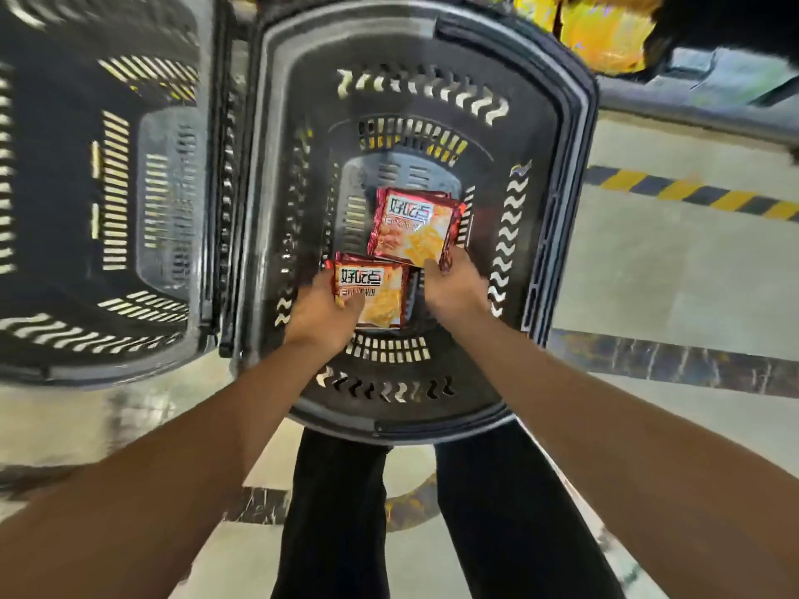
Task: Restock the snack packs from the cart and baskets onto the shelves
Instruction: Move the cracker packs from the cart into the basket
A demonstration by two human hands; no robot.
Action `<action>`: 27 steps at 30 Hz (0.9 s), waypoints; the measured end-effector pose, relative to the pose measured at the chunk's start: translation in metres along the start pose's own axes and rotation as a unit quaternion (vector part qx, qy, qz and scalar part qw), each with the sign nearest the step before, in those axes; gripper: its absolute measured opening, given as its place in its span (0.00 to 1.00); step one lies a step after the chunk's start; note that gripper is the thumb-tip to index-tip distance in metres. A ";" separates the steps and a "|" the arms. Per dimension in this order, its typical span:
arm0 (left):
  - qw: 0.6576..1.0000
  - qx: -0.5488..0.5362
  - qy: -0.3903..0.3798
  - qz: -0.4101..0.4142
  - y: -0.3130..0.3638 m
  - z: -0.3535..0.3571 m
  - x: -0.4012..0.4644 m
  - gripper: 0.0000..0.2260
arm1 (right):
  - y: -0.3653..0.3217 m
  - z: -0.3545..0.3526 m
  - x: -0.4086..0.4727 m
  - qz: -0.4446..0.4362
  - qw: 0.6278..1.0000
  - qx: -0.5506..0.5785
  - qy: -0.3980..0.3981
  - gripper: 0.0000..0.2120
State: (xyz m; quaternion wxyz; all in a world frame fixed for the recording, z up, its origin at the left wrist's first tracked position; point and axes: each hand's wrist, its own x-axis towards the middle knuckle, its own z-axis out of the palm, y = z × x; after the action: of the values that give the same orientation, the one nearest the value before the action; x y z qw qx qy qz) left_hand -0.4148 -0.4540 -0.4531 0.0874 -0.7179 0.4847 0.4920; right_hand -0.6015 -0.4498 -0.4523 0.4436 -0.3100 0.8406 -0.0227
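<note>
Deep in the basket (562, 123) at frame centre, the left hand (322, 313) grips one snack pack (380, 296) and the right hand (452, 281) pinches another pack (415, 227), whose thin edge-hold on slick film could slip during lifting.

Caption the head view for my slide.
Both hands, left and right, grip red snack packs inside a black basket.

left basket (108, 201) cropped at edge, yellow packs (605, 32) blurred
</note>
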 end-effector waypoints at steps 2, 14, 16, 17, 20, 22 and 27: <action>0.998 0.045 0.006 0.034 0.020 -0.028 -0.034 0.28 | -0.010 -0.028 -0.040 -0.059 0.996 -0.060 0.024 0.19; 0.932 0.223 0.179 0.222 0.109 -0.201 -0.296 0.30 | -0.081 -0.195 -0.291 -0.267 0.928 -0.239 0.105 0.31; 0.931 0.233 0.182 0.214 0.116 -0.223 -0.335 0.32 | -0.093 -0.217 -0.336 -0.278 0.919 -0.253 0.116 0.31; 0.935 0.233 0.176 0.199 0.121 -0.233 -0.355 0.34 | -0.098 -0.225 -0.357 -0.277 0.918 -0.260 0.110 0.31; 0.937 0.198 0.207 0.202 0.125 -0.256 -0.409 0.34 | -0.109 -0.246 -0.405 -0.286 0.906 -0.290 0.115 0.33; 0.928 0.186 0.243 0.211 0.121 -0.267 -0.439 0.32 | -0.114 -0.258 -0.427 -0.305 0.893 -0.304 0.131 0.33; 0.913 0.184 0.304 0.200 0.112 -0.279 -0.505 0.31 | -0.124 -0.285 -0.471 -0.385 0.863 -0.284 0.160 0.30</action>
State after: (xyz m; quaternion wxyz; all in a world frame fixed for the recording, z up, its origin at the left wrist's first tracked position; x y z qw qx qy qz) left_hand -0.3523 -0.3716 0.1252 -0.0339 -0.6921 0.7031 0.1600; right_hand -0.5608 -0.3623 0.1038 0.1517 -0.7139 0.6836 -0.0013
